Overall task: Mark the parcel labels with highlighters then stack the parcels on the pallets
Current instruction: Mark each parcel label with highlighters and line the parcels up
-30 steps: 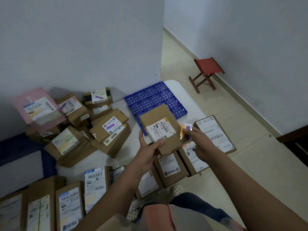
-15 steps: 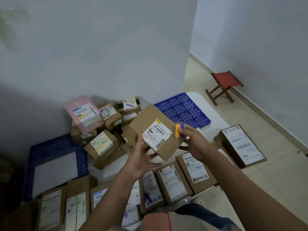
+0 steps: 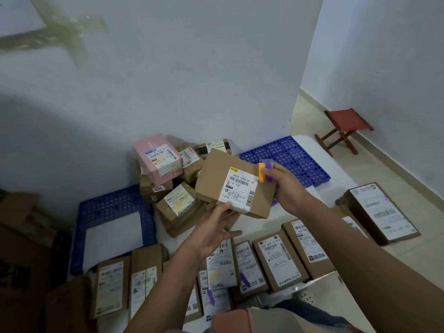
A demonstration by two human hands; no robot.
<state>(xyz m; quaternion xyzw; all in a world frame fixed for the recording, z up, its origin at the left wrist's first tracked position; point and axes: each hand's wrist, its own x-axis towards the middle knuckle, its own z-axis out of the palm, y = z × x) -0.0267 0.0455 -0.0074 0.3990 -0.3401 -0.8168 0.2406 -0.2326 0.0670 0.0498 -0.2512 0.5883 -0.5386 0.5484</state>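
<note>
A brown cardboard parcel [image 3: 216,174] with a white label [image 3: 237,192] is held tilted in the air above the pile. My right hand [image 3: 287,188] grips its right end and also holds an orange highlighter [image 3: 261,173] and a purple highlighter [image 3: 269,173] against the label's right edge. My left hand [image 3: 213,233] is below the parcel's near edge with its fingers spread; the thumb touches the label's lower edge. One blue pallet [image 3: 115,200] lies at the left, another blue pallet [image 3: 293,157] behind the parcel at the right.
A pile of parcels topped by a pink box [image 3: 156,155] leans against the wall between the pallets. A row of labelled parcels [image 3: 278,260] lies on the floor near me, a bigger parcel [image 3: 382,212] at the right. A red stool [image 3: 346,126] stands by the far wall.
The parcel has swung left and turned so that its label faces me more. My left hand has loosened its grip and opened under it. The view has shifted left.
</note>
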